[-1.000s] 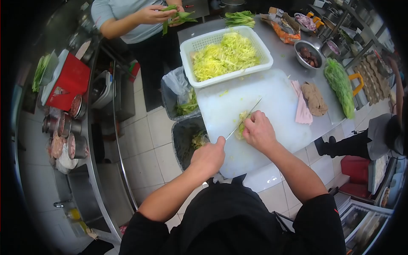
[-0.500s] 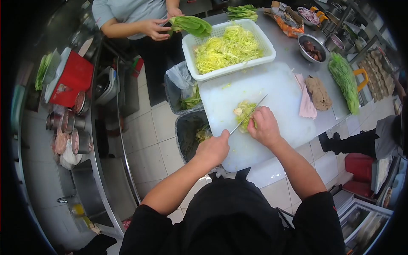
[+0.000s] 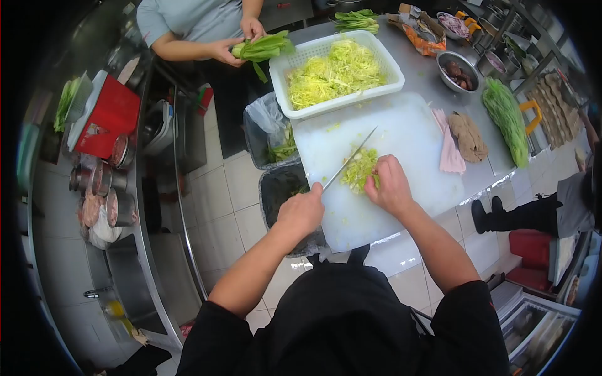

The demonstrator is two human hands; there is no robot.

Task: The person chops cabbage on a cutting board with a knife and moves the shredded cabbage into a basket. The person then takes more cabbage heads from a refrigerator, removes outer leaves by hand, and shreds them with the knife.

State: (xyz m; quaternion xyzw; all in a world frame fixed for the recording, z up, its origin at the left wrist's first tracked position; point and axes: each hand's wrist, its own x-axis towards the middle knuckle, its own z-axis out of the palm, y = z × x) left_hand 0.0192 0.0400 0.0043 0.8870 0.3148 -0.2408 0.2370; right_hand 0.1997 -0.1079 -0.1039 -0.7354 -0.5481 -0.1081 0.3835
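On the white cutting board lies a small heap of chopped pale-green vegetable. My left hand is closed around the handle of a knife, whose blade points up and to the right along the heap's left edge. At the heap's right side is my right hand, its fingers bent and pressed against the pieces; its fingertips are partly hidden. Just beyond the board a white perforated basket holds shredded yellow-green leaves.
Across the table a co-worker's hands hold a leafy green vegetable. Pink cloth and brown cloth lie right of the board. A metal bowl and bagged greens are farther right. Lined bins stand at the table's left.
My left hand and the knife have shifted left, off the heap's middle to its left edge. The heap looks looser. The co-worker's leafy vegetable has turned and moved left.
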